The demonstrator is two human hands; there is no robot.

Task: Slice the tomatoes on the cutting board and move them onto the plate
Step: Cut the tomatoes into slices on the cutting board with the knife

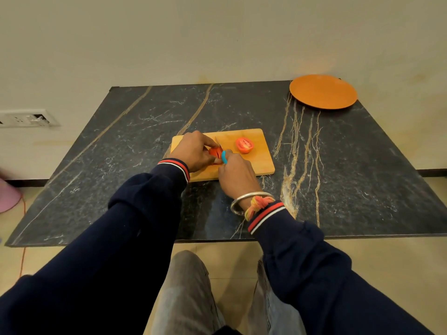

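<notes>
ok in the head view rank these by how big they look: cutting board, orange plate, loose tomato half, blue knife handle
1. cutting board
2. orange plate; it sits farther off, so its true size against the board is unsure
3. tomato half
4. blue knife handle, mostly hidden in the right hand

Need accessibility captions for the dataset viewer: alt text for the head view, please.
A person's left hand steadies a tomato piece on a wooden cutting board while the right hand cuts it with a blue-handled knife. A tomato half lies cut side up beside them on the board; an orange plate sits at the far right corner of the dark marble table.
</notes>
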